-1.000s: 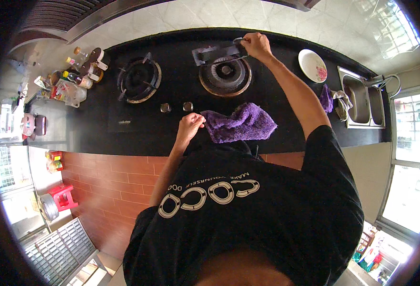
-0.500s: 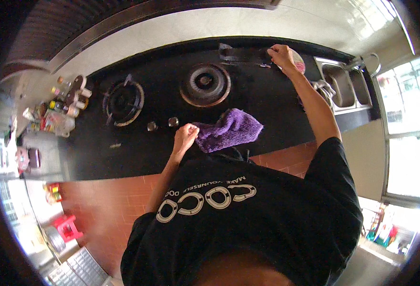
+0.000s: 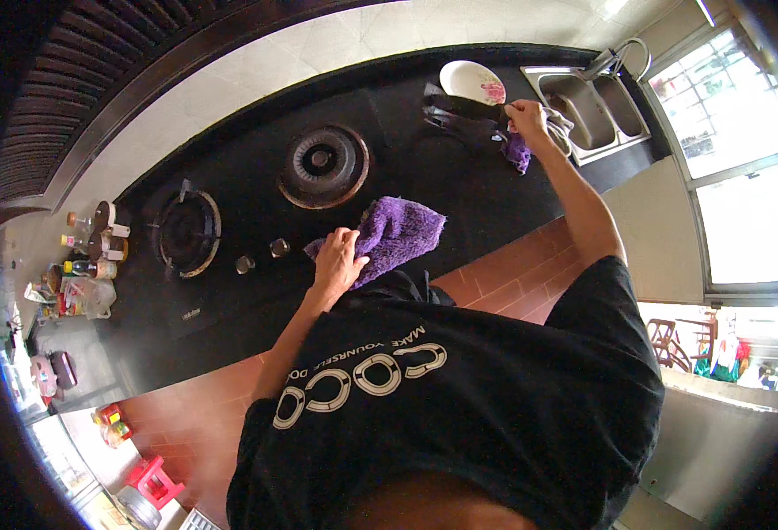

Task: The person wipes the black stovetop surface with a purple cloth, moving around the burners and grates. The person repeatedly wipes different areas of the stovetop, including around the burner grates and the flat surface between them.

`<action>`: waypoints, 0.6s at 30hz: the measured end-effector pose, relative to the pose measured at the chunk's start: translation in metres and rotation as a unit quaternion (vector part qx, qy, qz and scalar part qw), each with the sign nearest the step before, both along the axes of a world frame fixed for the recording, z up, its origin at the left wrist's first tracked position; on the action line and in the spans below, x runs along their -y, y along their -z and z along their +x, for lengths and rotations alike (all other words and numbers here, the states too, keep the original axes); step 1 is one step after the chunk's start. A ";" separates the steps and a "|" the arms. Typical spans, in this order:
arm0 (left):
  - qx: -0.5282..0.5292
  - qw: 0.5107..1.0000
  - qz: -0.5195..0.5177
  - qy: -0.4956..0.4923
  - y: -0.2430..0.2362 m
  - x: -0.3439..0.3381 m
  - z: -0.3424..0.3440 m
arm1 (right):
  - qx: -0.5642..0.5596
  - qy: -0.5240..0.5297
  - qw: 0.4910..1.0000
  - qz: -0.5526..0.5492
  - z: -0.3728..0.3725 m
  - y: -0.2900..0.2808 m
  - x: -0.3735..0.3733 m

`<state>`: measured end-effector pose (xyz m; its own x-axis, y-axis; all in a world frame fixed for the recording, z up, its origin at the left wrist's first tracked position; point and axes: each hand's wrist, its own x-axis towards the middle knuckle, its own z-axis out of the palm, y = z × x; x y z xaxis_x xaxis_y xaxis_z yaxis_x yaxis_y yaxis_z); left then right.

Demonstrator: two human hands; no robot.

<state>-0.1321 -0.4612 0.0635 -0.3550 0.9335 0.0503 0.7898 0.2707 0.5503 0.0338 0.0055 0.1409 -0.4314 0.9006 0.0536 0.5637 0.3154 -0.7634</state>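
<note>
My left hand (image 3: 339, 262) grips the left end of a fuzzy purple cloth (image 3: 402, 231), its fingers curled over the fabric near the counter's front edge. Farther right, my right hand (image 3: 527, 120) is closed on the right end of a dark burner grate (image 3: 466, 108). The grate is hard to make out against the black counter. Just behind it lies a white oval plate (image 3: 470, 79) with a pink pattern. The right burner (image 3: 325, 165) has no grate around it. On the left burner (image 3: 185, 234), a grate with prongs is in place.
A double sink (image 3: 588, 110) with a tap is at the right. Beside it lie a pale cloth (image 3: 558, 131) and another purple cloth (image 3: 517, 154). Two stove knobs (image 3: 262, 256) stand in front of the burners. Bottles and jars (image 3: 93, 265) crowd the left end.
My right hand and the grate have shifted toward me, uncovering the plate behind. My left hand has moved further over the purple cloth. The whole view has turned.
</note>
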 end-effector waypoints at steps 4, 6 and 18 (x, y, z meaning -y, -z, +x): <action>-0.061 0.998 0.010 0.013 0.006 -0.005 0.003 | 0.021 -0.024 0.989 0.145 0.037 0.020 0.011; -0.077 0.996 -0.034 0.038 0.015 -0.008 0.001 | 0.024 -0.014 0.984 0.173 0.054 0.033 0.027; 0.128 0.990 0.042 -0.051 0.020 -0.010 -0.005 | -0.004 -0.009 0.994 0.107 0.123 0.119 0.086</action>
